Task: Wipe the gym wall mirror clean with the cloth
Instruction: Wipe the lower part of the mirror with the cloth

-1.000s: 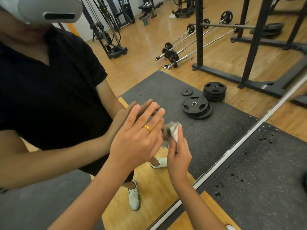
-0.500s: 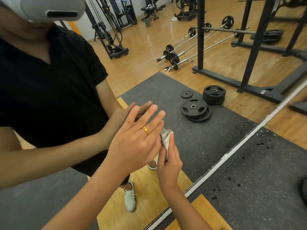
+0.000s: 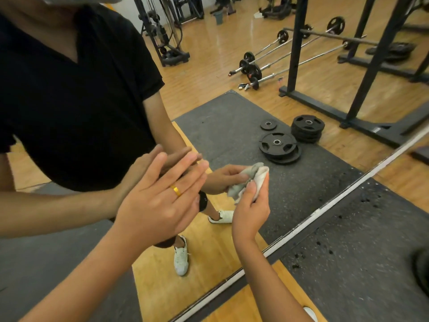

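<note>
- A wall mirror (image 3: 220,108) fills the upper left of the view. Its pale lower edge strip (image 3: 325,212) runs diagonally from bottom centre to the right side.
- Below that strip lies a dark speckled rubber mat (image 3: 359,263), with a wedge of wooden floor (image 3: 232,307) beside it. The toe of a white shoe (image 3: 310,313) shows at the bottom edge.
- The glass reflects a gym with pale plank flooring and a grey mat. On that mat two stacks of black plates (image 3: 278,145) lie beside one small plate.
- Farther back in the reflection are several barbells (image 3: 278,63) on the floor, a black rack (image 3: 294,43) and a cable machine (image 3: 162,38).
- The reflection also shows a person in a black shirt and white shoes, standing close to the glass.
- The cloth (image 3: 261,180) is small, whitish-grey and crumpled into a loose wad. It sits low on the mirror, left of the reflected plates, and meets its own reflection at the glass.
- The right hand (image 3: 250,212) grasps the cloth, thumb and fingers curled round the wad.
- The left hand (image 3: 157,201) is released, with fingers straight and together and a gold ring (image 3: 176,191) on one finger. It is held flat toward the mirror, close to its reflection, but whether it touches the glass cannot be told.
</note>
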The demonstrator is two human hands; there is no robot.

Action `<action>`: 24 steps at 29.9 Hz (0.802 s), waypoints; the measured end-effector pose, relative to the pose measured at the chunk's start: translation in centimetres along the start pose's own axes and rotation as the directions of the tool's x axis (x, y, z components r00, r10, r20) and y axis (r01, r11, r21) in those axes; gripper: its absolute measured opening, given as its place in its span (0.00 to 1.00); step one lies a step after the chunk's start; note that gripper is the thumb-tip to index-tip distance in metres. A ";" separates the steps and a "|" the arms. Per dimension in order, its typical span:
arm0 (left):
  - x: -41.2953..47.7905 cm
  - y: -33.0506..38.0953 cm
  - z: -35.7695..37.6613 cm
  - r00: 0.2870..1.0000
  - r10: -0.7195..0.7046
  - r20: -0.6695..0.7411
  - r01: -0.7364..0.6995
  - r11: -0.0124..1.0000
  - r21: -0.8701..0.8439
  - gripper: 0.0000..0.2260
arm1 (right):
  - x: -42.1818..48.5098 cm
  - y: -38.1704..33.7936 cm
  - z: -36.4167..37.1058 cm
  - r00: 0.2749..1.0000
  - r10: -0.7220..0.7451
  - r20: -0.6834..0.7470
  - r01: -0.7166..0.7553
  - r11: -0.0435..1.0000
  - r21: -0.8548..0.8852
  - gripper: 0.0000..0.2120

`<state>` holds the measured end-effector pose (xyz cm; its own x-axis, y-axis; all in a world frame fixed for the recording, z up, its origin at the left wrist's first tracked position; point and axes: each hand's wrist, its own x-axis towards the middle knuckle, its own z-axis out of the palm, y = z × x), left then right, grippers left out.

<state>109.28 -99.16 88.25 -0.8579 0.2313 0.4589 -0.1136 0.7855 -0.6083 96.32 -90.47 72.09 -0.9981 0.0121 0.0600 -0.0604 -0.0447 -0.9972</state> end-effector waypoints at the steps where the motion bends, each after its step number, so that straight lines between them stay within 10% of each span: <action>1: -0.1 0.1 0.3 1.000 0.016 -0.010 -0.015 0.999 0.038 0.17 | -0.8 -0.8 0.3 1.000 -0.016 0.004 0.016 1.000 0.013 0.24; 12: -0.6 0.3 0.7 0.998 0.007 -0.058 -0.003 0.998 0.058 0.18 | -8.0 0.5 1.8 0.891 -0.420 0.173 0.433 0.901 -0.043 0.23; 18: -0.8 0.3 0.7 0.997 -0.016 -0.078 0.021 0.998 0.058 0.18 | -2.0 -0.9 0.7 0.986 -0.165 -0.037 0.163 0.985 -0.058 0.22; 24: -0.4 0.5 0.4 0.995 -0.038 -0.093 0.043 0.997 0.061 0.18 | -6.2 -2.1 1.2 0.988 -0.143 0.052 0.144 0.990 -0.003 0.23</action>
<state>109.33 -99.07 87.53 -0.8029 0.2537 0.5395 -0.1810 0.7584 -0.6261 102.62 -91.61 73.82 -0.9783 -0.0332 0.2044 -0.2031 -0.0393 -0.9784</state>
